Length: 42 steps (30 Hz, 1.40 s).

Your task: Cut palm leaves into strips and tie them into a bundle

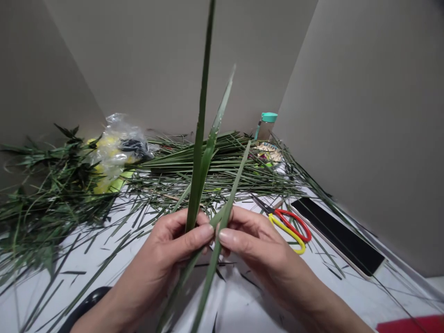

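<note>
Several long green leaf strips cross between my two hands, above the middle of the table. My left hand point(173, 249) is closed on them, thumb pressed over the crossing. From it a tall dark leaf strip point(200, 134) rises upright, with a paler, shorter leaf strip point(215, 129) leaning right beside it. My right hand point(256, 240) pinches a narrow leaf strip point(231, 196) that slants from upper right down past both thumbs. Its lower end and another strip hang toward me. The exact fold under my fingertips is hidden.
Scissors point(289, 225) with red and yellow handles lie right of my hands, next to a black-screened phone point(340, 233). Piled leaves point(173, 159) cover the back. Leafy stems point(31, 222) and a plastic bag point(118, 148) sit left; a teal-lidded bottle point(267, 126) stands behind.
</note>
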Tool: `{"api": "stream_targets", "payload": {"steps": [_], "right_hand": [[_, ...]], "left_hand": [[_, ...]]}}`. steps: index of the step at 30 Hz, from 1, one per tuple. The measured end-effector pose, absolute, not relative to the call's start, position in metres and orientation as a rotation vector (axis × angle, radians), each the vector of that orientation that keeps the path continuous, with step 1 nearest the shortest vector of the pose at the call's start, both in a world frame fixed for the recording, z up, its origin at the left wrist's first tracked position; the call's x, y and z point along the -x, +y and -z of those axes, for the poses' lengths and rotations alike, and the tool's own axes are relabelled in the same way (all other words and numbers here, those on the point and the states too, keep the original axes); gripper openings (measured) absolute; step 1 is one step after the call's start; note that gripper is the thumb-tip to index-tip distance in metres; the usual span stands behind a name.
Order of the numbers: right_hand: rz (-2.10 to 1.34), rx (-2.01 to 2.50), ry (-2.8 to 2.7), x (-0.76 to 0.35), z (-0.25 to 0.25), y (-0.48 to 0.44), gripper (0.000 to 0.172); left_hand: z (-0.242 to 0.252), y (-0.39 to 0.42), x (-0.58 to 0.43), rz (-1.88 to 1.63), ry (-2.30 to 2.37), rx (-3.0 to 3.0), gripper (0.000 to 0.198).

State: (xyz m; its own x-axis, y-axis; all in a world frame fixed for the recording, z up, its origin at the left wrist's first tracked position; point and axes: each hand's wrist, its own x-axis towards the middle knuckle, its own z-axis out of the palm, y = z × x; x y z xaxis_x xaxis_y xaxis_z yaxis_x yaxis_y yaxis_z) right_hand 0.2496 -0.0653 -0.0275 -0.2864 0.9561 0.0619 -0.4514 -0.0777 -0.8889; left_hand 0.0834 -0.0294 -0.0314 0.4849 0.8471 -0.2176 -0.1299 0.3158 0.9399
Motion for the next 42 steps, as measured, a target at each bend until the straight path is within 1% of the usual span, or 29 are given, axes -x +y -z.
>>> {"api": "stream_targets", "payload": {"steps": [6,11,17,23,27,29,33,36,39,42], "right_hand": [[-1.446,0.827,-1.028,-0.251,0.029,-0.063,0.012],[-1.367,0.968,-1.177,-0.248,0.031,-0.063,0.014],[-1.401,0.919,-1.156,-0.245,0.032,-0.062,0.024],[-1.44,0.734,-1.026,-0.251,0.034,-0.064,0.018],[-1.503,0.712,-1.08,-0.252,0.033,-0.063,0.01],[-1.522,0.701,-1.078,-0.252,0.032,-0.062,0.012],[-1.423,0.77,-1.006,-0.255,0.031,-0.061,0.016],[-1.378,0.794,-1.025,-0.254,0.031,-0.061,0.012],[-1.387,0.826,-1.11,-0.25,0.029,-0.061,0.008],[-1.413,0.83,-1.17,-0.247,0.029,-0.062,0.01]], "left_hand": [[0.033,-0.029,-0.082,-0.764,0.873,-1.119,0.012],[0.034,-0.026,-0.085,-0.794,0.827,-1.041,0.018],[0.034,-0.022,-0.086,-0.763,0.797,-1.019,0.02],[0.03,-0.017,-0.083,-0.869,0.879,-1.01,0.021],[0.029,-0.019,-0.082,-0.809,0.824,-1.057,0.022],[0.028,-0.021,-0.083,-0.792,0.82,-1.11,0.022],[0.025,-0.023,-0.082,-0.808,0.858,-1.22,0.022],[0.025,-0.021,-0.082,-0.774,0.822,-1.226,0.02],[0.027,-0.02,-0.083,-0.732,0.778,-1.178,0.023],[0.029,-0.019,-0.084,-0.736,0.776,-1.155,0.024]]}}
